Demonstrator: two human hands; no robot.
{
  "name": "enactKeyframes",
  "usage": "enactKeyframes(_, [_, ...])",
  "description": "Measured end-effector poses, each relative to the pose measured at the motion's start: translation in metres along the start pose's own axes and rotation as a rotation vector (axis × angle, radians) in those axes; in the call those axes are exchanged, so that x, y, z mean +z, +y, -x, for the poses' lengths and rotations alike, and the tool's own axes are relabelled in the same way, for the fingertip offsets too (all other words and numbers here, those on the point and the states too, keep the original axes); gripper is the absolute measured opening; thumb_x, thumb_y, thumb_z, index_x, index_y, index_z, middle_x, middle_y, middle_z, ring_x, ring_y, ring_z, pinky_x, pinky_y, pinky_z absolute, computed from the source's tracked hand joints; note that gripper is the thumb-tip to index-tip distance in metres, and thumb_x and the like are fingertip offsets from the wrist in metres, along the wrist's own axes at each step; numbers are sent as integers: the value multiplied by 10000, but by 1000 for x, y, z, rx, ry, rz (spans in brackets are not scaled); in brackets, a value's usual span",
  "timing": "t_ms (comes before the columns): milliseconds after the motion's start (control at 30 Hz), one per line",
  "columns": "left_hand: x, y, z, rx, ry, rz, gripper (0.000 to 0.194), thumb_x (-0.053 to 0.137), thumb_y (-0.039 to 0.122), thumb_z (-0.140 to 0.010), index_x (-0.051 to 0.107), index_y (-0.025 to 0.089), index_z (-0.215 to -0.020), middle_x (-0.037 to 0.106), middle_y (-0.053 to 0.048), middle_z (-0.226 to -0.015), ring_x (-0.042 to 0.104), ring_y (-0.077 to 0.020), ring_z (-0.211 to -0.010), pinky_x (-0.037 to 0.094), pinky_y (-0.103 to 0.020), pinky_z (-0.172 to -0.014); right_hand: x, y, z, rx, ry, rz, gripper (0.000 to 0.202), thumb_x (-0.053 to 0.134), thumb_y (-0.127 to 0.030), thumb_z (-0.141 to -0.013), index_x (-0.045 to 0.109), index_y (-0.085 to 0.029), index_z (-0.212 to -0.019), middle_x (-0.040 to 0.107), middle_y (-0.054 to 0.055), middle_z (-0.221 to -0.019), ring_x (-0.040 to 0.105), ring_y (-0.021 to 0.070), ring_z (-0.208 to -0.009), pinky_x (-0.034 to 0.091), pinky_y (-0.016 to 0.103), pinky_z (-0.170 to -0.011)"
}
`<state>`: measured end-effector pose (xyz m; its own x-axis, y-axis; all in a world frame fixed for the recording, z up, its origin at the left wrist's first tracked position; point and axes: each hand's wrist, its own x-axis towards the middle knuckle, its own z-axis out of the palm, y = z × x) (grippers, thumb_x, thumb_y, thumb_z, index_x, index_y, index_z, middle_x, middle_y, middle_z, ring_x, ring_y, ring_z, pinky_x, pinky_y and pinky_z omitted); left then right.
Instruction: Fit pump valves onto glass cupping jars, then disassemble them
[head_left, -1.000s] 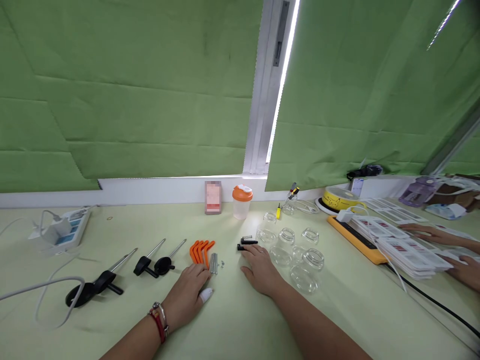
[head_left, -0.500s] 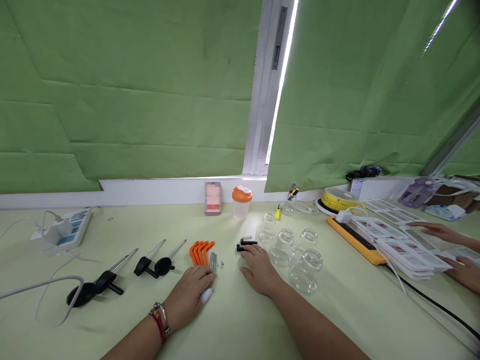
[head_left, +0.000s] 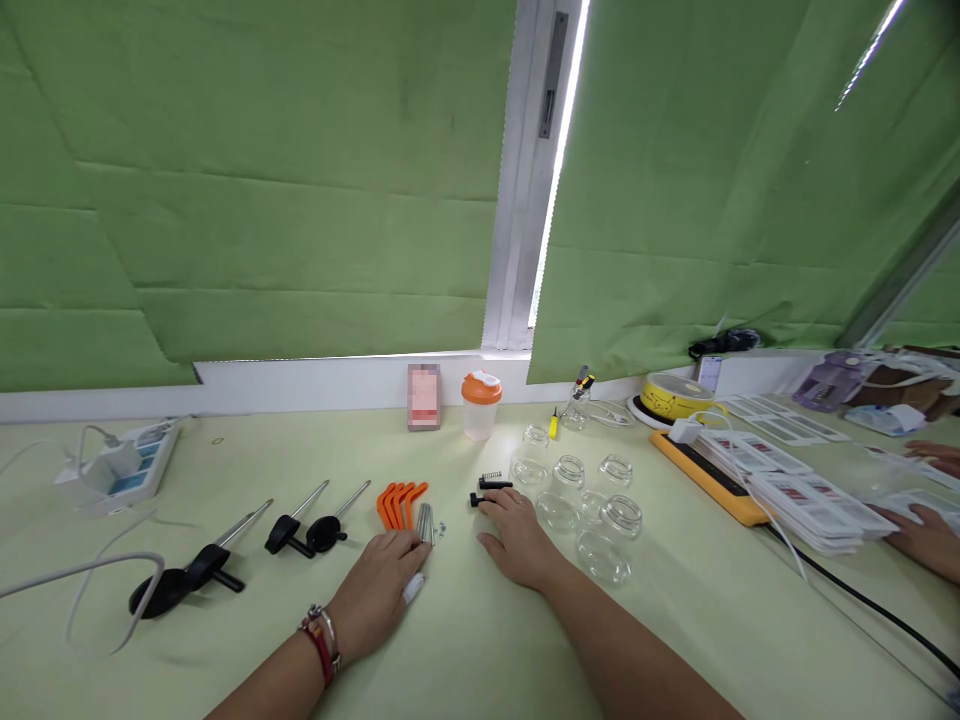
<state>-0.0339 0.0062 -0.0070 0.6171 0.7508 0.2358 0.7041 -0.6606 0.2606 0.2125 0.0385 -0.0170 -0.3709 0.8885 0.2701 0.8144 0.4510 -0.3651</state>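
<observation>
Palm down on the table, my left hand [head_left: 379,590] has its fingertips at the lower ends of several thin metal rods [head_left: 425,522]. A white wrap covers its thumb tip. Small metal pieces [head_left: 442,529] lie just right of the rods, and several bent orange plastic pieces [head_left: 401,504] lie above them. My right hand [head_left: 517,535] rests with fingers stretched over small black plastic parts [head_left: 478,499], partly hiding them. Behind its fingertips are a black bar [head_left: 495,485] and small springs [head_left: 491,476]. Several clear glass jars [head_left: 568,475] stand right of this hand.
At left lie black plastic parts with metal shafts [head_left: 206,568] and a power strip [head_left: 146,465]. An orange-lidded cup [head_left: 480,405] and a phone [head_left: 424,398] stand at the back. An orange-edged black strip [head_left: 709,478] and stacked clear cases [head_left: 810,500] lie right, near another person's hands [head_left: 926,540].
My hands keep their places on the table. The view shifts slightly. At the far right, the other person's upper hand has drawn back to the right.
</observation>
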Motion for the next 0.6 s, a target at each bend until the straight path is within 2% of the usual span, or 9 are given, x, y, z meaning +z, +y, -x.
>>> enactKeyframes(267, [-1, 0, 0, -6, 16, 29, 297, 407, 211, -893, 570, 232, -1140, 573, -86, -1046, 506, -231, -933, 417, -398, -851, -7, -6, 5, -59, -83, -121, 318, 479, -121, -809, 654, -225, -1053, 642, 45, -1063, 549, 197, -991, 394, 326, -909])
enactKeyframes(433, [-4, 1, 2, -9, 2, 55, 274, 408, 226, -897, 574, 230, -1114, 570, -83, -1027, 502, -229, -933, 417, -388, -848, -10, -11, 9, -69, -146, -196, 269, 517, -134, -775, 705, -251, -929, 687, 10, -899, 589, 185, -893, 445, 293, -820])
enactKeyframes(600, [-8, 1, 7, 15, -11, 82, 273, 401, 256, -908, 575, 236, -1117, 569, -79, -1033, 506, -226, -936, 424, -373, -847, -11, -19, 15, -21, -227, -350, 256, 601, -155, -700, 708, -257, -908, 678, 2, -881, 606, 173, -824, 473, 268, -739])
